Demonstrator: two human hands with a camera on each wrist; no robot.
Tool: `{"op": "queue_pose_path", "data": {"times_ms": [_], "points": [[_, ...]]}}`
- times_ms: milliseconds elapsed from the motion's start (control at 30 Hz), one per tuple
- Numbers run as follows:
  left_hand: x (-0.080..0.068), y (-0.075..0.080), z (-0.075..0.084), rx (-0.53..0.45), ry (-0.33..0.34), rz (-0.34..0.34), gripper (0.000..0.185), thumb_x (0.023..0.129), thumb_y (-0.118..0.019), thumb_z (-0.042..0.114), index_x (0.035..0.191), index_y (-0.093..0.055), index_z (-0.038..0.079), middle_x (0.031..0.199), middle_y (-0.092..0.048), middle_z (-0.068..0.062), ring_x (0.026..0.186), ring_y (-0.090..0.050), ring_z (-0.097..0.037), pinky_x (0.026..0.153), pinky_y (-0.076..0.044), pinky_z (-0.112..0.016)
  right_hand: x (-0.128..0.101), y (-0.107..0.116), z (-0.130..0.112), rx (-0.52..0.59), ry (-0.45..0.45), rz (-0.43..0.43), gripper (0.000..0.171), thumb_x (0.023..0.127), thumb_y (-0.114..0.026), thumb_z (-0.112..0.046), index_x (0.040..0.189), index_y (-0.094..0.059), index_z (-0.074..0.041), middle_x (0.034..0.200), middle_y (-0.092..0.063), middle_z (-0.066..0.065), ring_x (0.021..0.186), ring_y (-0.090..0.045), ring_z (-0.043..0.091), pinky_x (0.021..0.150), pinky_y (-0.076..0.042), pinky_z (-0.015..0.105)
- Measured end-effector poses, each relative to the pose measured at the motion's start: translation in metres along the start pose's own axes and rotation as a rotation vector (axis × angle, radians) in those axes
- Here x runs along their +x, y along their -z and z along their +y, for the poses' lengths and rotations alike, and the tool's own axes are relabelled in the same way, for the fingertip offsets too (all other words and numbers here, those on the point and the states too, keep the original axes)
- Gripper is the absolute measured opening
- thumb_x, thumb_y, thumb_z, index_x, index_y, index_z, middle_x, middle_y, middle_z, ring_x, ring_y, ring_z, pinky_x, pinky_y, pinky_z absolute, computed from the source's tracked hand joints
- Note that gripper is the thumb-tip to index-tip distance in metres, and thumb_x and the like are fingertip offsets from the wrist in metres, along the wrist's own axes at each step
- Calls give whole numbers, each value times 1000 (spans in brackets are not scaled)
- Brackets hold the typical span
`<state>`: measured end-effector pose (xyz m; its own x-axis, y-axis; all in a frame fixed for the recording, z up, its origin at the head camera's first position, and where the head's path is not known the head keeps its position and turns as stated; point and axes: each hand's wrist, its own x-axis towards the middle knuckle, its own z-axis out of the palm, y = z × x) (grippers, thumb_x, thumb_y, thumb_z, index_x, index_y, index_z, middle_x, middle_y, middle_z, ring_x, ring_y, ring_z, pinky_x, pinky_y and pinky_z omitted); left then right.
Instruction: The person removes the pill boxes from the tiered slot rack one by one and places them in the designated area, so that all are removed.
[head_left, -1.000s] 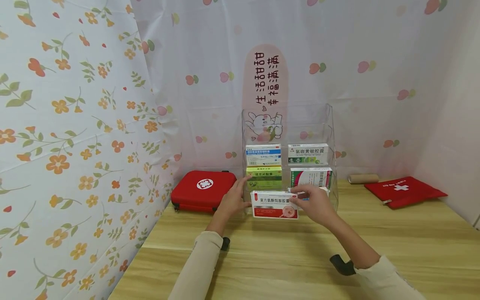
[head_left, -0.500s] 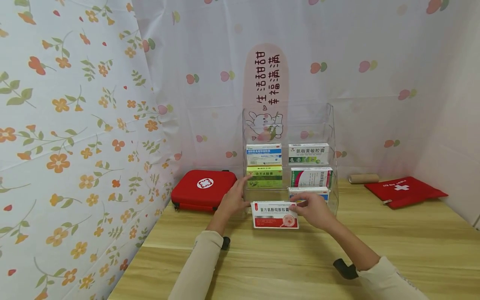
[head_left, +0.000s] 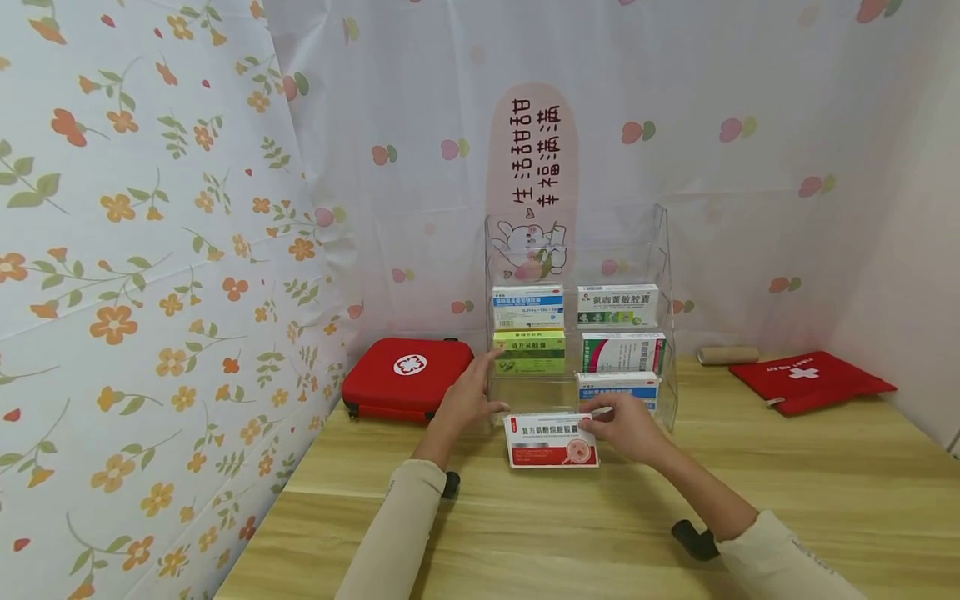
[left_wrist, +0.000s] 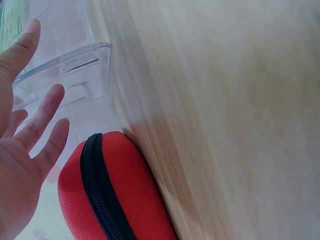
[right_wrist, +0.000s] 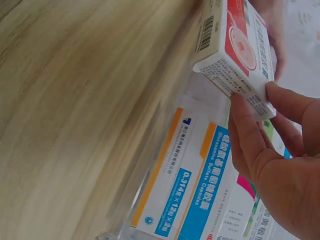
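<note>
My right hand [head_left: 628, 429] pinches the upper right corner of a red-and-white medicine box [head_left: 552, 442], held in front of the lowest tier of a clear acrylic rack [head_left: 667, 333]. In the right wrist view the thumb and fingers grip one end of that medicine box [right_wrist: 243, 55]. My left hand [head_left: 465, 396] is beside the rack's left side, fingers spread and relaxed. Seen from the left wrist, the left hand [left_wrist: 25, 165] holds nothing, its fingers near the rack's lower corner [left_wrist: 100, 50]. A blue-and-white medicine box [head_left: 618, 387] sits in the lowest tier, right behind the right hand.
Higher tiers hold a green box [head_left: 528, 353], another blue-and-white box [head_left: 528, 307], a green-and-white box [head_left: 617, 306] and a green-and-magenta box [head_left: 622, 353]. A red zip case [head_left: 408, 379] lies left of the rack. A red pouch [head_left: 810, 383] and a cardboard tube [head_left: 727, 356] lie right.
My right hand has drawn the red-and-white medicine box down and toward me, out of the rack's lowest tier. The left hand has stayed nearly in place beside the rack.
</note>
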<state>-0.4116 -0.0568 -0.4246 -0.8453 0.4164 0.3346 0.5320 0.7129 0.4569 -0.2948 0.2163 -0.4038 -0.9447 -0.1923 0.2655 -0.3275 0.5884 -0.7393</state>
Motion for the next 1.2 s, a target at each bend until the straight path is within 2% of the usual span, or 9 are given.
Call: {"op": "queue_pose_path", "data": {"times_ms": [233,567,833,1033,1200], "points": [[1,1,-2,-10,13,-3,103,74,-89,24,154,-24,31,146,-42,-5,90,-59,-17,74,-53,-38,2,-3,6,40,1,-71,19,88,-72,-3,105,-71,4,110,-68,21,90,-70,28,68,-59,32],[1,1,-3,-16,4,-6,103,74,-89,24,154,-25,31,143,-43,-5,86,-57,-16,67,-50,-34,10,-6,19,-65,65,-101,14,87,-72,-3,101,-73,0,106,-70,14,92,-67,27,80,-57,42],[0,-1,-3,-25,19,-7,104,74,-89,26,154,-24,34,144,-44,-5,89,-59,-17,74,-52,-40,12,-9,27,-37,38,-112,16,89,-71,-6,103,-71,1,107,-69,15,95,-67,28,82,-56,43],[-1,-1,-2,-35,23,0,104,74,-89,26,154,-24,35,143,-45,-3,89,-59,-17,74,-52,-41,13,-10,31,-2,-8,-126,32,86,-77,-17,110,-69,3,109,-68,14,97,-68,29,84,-56,41],[0,-1,-1,-41,35,-3,104,75,-88,24,154,-22,36,143,-45,-4,89,-59,-17,76,-52,-42,13,-9,34,21,-1,-164,48,80,-84,-23,114,-65,6,110,-67,16,98,-68,30,85,-56,42]]}}
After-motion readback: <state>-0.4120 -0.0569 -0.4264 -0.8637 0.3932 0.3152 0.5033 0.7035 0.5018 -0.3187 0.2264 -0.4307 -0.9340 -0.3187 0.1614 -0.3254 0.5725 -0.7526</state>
